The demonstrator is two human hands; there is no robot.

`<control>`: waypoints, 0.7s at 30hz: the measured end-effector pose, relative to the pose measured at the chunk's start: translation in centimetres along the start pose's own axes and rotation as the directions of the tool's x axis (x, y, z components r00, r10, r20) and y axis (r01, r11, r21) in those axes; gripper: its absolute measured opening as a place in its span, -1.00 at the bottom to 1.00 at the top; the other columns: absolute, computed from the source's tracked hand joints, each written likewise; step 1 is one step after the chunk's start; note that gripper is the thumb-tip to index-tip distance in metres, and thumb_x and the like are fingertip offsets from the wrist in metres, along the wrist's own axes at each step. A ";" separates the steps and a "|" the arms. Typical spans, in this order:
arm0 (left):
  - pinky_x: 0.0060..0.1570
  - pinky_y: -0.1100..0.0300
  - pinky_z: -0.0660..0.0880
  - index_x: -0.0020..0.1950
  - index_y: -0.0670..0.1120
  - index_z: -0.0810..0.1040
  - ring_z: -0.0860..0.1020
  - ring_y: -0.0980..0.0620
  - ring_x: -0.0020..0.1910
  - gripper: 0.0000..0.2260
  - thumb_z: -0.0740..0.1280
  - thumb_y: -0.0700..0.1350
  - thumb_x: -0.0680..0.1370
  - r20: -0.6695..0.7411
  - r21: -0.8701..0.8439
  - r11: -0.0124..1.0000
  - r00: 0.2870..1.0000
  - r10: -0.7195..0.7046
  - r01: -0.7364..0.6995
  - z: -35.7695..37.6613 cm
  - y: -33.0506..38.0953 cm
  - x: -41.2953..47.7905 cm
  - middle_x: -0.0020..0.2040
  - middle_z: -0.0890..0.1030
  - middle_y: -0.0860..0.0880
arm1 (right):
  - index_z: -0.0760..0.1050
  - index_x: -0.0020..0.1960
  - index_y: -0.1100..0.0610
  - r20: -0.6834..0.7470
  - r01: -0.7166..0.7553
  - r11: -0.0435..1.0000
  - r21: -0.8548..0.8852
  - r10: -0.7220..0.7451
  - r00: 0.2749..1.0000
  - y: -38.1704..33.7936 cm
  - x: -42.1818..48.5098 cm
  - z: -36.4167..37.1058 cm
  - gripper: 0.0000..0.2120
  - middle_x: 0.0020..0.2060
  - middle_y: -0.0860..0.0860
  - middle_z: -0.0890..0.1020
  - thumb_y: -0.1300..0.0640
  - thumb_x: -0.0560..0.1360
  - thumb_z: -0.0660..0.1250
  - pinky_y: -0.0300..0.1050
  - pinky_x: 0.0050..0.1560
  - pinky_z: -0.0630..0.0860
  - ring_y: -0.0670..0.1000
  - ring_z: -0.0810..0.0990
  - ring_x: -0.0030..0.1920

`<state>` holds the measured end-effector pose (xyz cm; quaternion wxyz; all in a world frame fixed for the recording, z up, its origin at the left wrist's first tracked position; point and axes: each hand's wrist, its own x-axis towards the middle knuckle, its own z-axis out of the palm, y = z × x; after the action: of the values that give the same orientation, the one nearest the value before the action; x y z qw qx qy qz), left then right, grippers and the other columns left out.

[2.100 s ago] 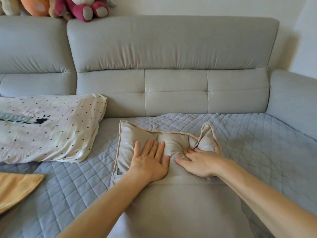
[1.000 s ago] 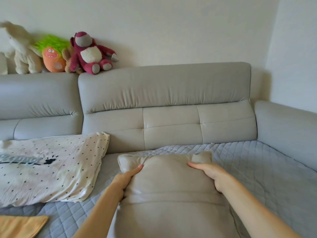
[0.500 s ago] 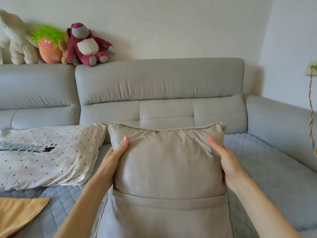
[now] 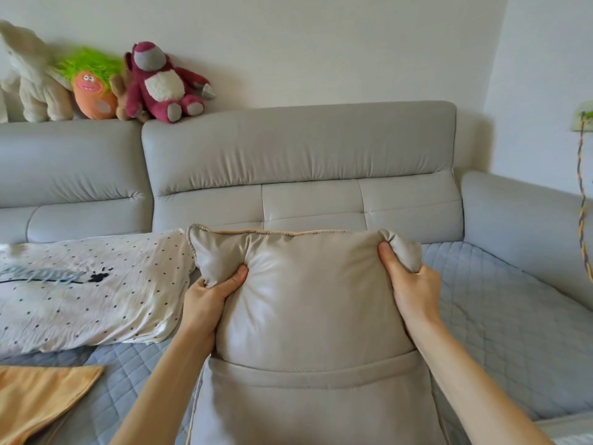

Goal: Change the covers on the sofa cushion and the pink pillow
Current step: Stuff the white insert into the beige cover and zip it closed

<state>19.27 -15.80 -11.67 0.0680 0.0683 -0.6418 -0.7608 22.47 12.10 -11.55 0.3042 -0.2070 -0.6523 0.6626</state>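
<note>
A beige sofa cushion (image 4: 308,300) in a smooth cover with yellow piping stands upright in front of me, held above the quilted seat. My left hand (image 4: 208,295) grips its upper left corner, thumb pressed into the front. My right hand (image 4: 410,284) grips the bunched upper right corner. An envelope flap seam crosses the cushion's lower part. A white pillow with black dots (image 4: 86,287) lies on the seat to the left. No pink pillow shows.
A grey sofa (image 4: 305,175) with a blue-grey quilted seat cover (image 4: 500,316) fills the view. An orange cloth (image 4: 38,396) lies at the lower left. Plush toys (image 4: 160,85) sit on the backrest top at left. A braided cord (image 4: 582,200) hangs at the right edge.
The cushion was pressed flat on the seat, then lifted upright. My hands have moved from its sides to its top corners and now squeeze them.
</note>
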 end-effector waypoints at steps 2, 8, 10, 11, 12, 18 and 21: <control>-0.13 0.15 0.55 -0.03 -0.06 0.62 0.67 0.01 -0.09 -0.67 0.56 0.10 0.35 -0.045 0.048 0.999 0.999 0.020 -0.018 0.2 -0.1 -0.4 -0.11 0.71 0.01 | 0.59 -0.30 0.12 0.026 -0.011 1.000 -0.014 0.012 1.000 0.1 0.1 0.1 -0.63 -0.36 -0.03 0.62 -0.18 0.42 0.48 -0.14 -0.30 0.42 -0.07 0.59 -0.28; 0.00 0.12 0.53 0.20 -0.07 0.61 0.68 -0.01 0.03 -0.46 0.37 0.31 0.42 0.168 0.078 0.997 0.985 -0.041 0.029 -1.4 0.2 0.4 0.07 0.71 -0.05 | 0.65 0.11 0.16 0.463 -0.214 0.968 0.134 0.130 0.877 -0.1 1.9 -1.6 -0.64 0.01 0.10 0.72 -0.06 0.43 0.46 0.02 0.13 0.56 0.07 0.70 0.02; 0.02 0.14 0.51 0.22 -0.10 0.60 0.67 0.00 0.06 -0.49 0.29 0.26 0.47 0.227 0.062 0.998 0.973 -0.030 0.016 -1.5 0.9 0.7 0.07 0.71 -0.06 | 0.65 0.12 0.15 0.472 -0.194 0.974 0.116 0.118 0.874 -0.3 2.4 -1.8 -0.60 0.01 0.05 0.72 -0.11 0.43 0.46 0.03 0.16 0.54 0.05 0.69 0.06; 0.07 0.12 0.50 0.24 -0.10 0.59 0.66 -0.01 0.10 -0.45 0.28 0.27 0.46 0.227 0.047 0.999 0.973 -0.031 0.021 -1.4 1.1 1.0 0.09 0.70 -0.06 | 0.65 0.12 0.15 0.457 -0.187 0.976 0.111 0.117 0.882 -0.2 2.7 -1.7 -0.58 0.01 0.05 0.72 -0.13 0.42 0.46 0.03 0.17 0.54 0.05 0.69 0.07; 0.15 0.10 0.48 0.27 -0.10 0.59 0.64 -0.02 0.14 -0.41 0.26 0.31 0.46 0.225 0.030 0.999 0.974 -0.035 0.029 -1.4 1.3 1.4 0.11 0.69 -0.06 | 0.65 0.12 0.14 0.469 -0.195 0.972 0.128 0.113 0.876 -0.2 2.8 -1.7 -0.56 0.02 0.05 0.72 -0.15 0.40 0.46 0.03 0.18 0.53 0.05 0.69 0.08; 0.08 0.03 0.56 0.17 -0.17 0.62 0.68 -0.08 0.03 -0.59 0.51 0.00 0.40 0.143 0.011 0.999 0.988 -0.052 0.051 -1.9 2.0 3.2 0.09 0.69 -0.15 | 0.64 0.04 0.16 0.330 -0.133 0.983 0.128 0.084 0.940 0.4 3.8 -1.4 -0.78 -0.04 0.10 0.73 0.18 0.41 0.50 -0.01 0.06 0.57 0.08 0.70 -0.04; -0.11 0.09 0.58 0.05 -0.16 0.64 0.69 -0.06 -0.09 -0.80 0.50 -0.17 0.45 0.019 0.035 0.999 1.000 -0.009 0.009 -1.1 1.2 3.2 -0.03 0.72 -0.12 | 0.63 -0.03 0.09 0.182 -0.013 0.995 0.096 -0.005 0.983 1.2 3.6 -0.6 -0.85 -0.09 0.03 0.72 0.18 0.42 0.52 -0.08 0.00 0.56 0.00 0.67 -0.07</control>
<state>16.39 -17.65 -10.74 0.0573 0.0651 -0.6555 -0.7502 20.05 14.97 -12.38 0.2516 -0.1318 -0.6443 0.7101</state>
